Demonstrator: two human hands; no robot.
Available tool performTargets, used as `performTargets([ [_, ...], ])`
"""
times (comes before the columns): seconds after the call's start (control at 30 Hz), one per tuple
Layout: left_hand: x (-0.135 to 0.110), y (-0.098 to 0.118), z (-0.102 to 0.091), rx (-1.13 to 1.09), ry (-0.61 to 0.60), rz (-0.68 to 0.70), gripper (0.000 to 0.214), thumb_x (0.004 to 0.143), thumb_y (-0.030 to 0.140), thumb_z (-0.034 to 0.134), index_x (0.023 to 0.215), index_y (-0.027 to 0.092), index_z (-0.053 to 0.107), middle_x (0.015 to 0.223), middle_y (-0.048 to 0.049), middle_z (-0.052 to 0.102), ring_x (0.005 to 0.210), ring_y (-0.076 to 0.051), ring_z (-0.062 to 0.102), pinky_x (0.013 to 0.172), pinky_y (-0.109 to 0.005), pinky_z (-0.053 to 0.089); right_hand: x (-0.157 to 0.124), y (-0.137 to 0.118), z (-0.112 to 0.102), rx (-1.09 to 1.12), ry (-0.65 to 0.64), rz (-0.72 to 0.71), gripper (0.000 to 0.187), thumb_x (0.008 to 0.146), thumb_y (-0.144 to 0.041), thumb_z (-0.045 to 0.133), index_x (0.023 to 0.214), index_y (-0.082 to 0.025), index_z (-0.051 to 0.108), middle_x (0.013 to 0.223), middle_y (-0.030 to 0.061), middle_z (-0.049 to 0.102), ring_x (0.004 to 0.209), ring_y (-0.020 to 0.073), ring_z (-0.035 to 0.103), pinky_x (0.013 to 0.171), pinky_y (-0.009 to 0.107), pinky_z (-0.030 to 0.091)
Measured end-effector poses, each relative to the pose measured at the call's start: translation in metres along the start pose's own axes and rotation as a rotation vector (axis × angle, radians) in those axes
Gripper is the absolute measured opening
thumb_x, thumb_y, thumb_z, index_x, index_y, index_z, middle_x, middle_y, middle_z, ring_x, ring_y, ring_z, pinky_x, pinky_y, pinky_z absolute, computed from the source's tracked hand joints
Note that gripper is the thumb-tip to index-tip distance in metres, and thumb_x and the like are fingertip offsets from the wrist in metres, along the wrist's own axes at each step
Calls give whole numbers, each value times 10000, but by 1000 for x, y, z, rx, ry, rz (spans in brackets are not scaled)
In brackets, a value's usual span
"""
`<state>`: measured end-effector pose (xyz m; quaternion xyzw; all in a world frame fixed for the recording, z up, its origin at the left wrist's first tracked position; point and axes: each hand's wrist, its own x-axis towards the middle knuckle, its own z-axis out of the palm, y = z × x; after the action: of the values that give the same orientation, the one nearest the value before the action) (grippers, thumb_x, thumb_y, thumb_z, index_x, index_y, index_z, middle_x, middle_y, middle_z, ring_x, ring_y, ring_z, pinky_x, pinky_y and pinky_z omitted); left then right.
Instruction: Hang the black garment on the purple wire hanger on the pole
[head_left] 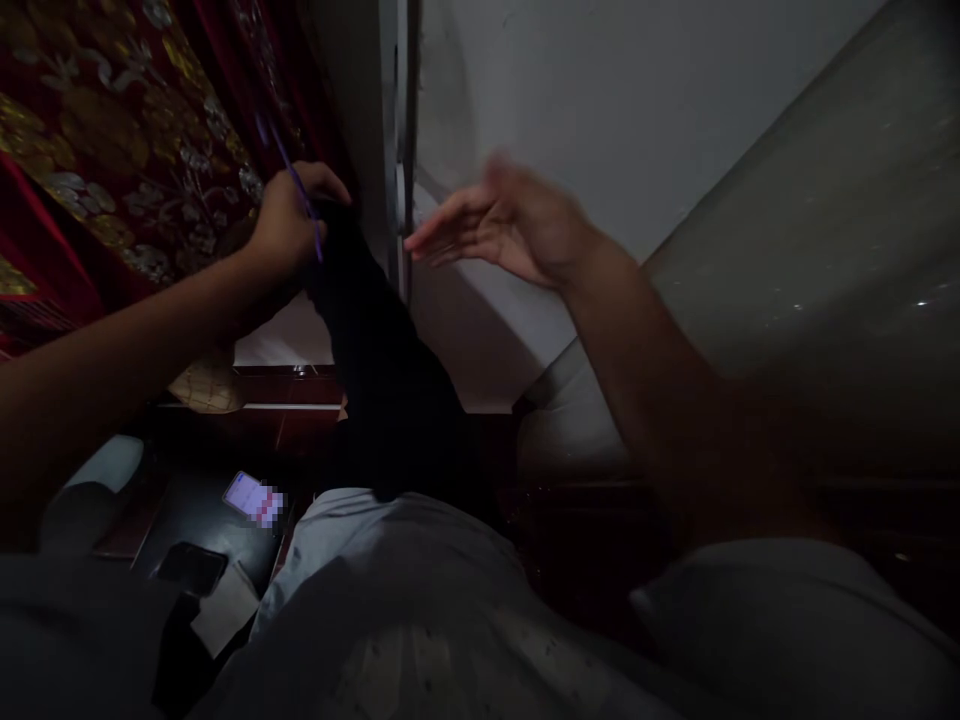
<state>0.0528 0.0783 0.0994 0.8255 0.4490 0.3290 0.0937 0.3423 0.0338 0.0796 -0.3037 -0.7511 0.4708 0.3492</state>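
Note:
My left hand [289, 220] is raised and closed around the top of a dark cloth [382, 370], which hangs down from it toward my lap. A thin purple stick-like thing [296, 185], maybe a hanger or a pen, runs through the same grip. My right hand [499, 225] is in the air to the right of the cloth, blurred by motion, with its fingers stretched out toward the cloth and nothing in it. The two hands are apart, with a white door frame edge [401, 150] behind the gap.
A red and gold patterned fabric [112, 130] hangs at the upper left. A lit phone [251, 497] and a dark phone [191, 568] lie on a dark surface below. White wall is behind, and a pale surface [817, 250] is at right.

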Motion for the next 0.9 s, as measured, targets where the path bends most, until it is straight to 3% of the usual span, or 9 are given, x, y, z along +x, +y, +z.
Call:
performTargets([
  [0.03, -7, 6, 1, 63, -6, 16, 353, 710, 250, 570, 1044, 205, 673, 1248, -74, 674, 1162, -227, 588, 1076, -380, 468, 7, 17, 2, -188, 102, -32, 752, 850, -847, 517, 1137, -185, 725, 1286, 146, 675, 1286, 376, 612, 1142, 596, 462],
  [0.1, -20, 19, 6, 127, -31, 63, 353, 826, 349, 543, 1139, 250, 673, 1377, -47, 623, 1285, -218, 530, 1157, -367, 412, 20, 54, 10, -525, 217, -69, 892, 669, -736, 812, 1364, -210, 621, 1482, 160, 541, 1448, 458, 432, 1221, 670, 320],
  [0.2, -37, 34, 20, 41, -32, 195, 421, 955, 528, 449, 1101, 224, 701, 1359, -93, 627, 1273, -216, 560, 1152, -349, 418, 32, 100, 33, -763, 320, -215, 1211, 649, -612, 868, 1630, -232, 267, 1703, 144, 201, 1589, 458, 124, 1292, 680, 120],
  [0.3, -48, 43, 32, -110, 14, 322, 548, 999, 651, 419, 1028, 203, 734, 1282, -114, 654, 1236, -229, 608, 1126, -358, 449, 39, 119, 62, -857, 378, -366, 1234, 735, -565, 798, 1666, -304, 32, 1747, 38, 81, 1623, 364, 21, 1344, 584, 29],
  [0.37, -54, 43, 34, -185, 63, 367, 607, 991, 716, 445, 1003, 194, 754, 1237, -118, 665, 1222, -248, 619, 1127, -388, 458, 45, 121, 76, -861, 407, -423, 1170, 776, -550, 767, 1655, -334, 26, 1739, 5, 146, 1625, 333, 34, 1359, 547, 27],
  [0.5, -70, 34, 28, -307, 29, 491, 546, 996, 677, 519, 1061, 200, 776, 1264, -111, 651, 1204, -261, 629, 1112, -436, 492, 53, 134, 88, -812, 340, -570, 1124, 734, -514, 810, 1611, -231, 165, 1655, 123, 333, 1587, 364, 197, 1331, 613, 86],
  [0.67, -85, 17, 41, -425, -66, 497, 662, 931, 764, 547, 1141, 186, 793, 1267, -155, 652, 1225, -309, 635, 1122, -443, 495, 41, 168, 107, -786, 360, -716, 1019, 749, -470, 760, 1566, -164, 235, 1564, 206, 408, 1484, 361, 394, 1229, 584, 355],
  [0.8, -79, 4, 59, -452, -91, 470, 534, 934, 674, 633, 1194, 232, 784, 1302, -134, 668, 1226, -290, 660, 1101, -411, 513, 26, 180, 109, -815, 461, -605, 883, 723, -370, 704, 1509, -164, 360, 1474, 210, 494, 1367, 405, 506, 1120, 621, 432],
  [0.9, -82, -2, 45, -432, -140, 373, 557, 901, 608, 718, 1325, 247, 716, 1258, -137, 706, 1194, -277, 687, 1063, -400, 539, 9, 179, 81, -873, 524, -482, 927, 657, -327, 705, 1509, -157, 382, 1456, 205, 505, 1355, 434, 493, 1130, 665, 390],
])
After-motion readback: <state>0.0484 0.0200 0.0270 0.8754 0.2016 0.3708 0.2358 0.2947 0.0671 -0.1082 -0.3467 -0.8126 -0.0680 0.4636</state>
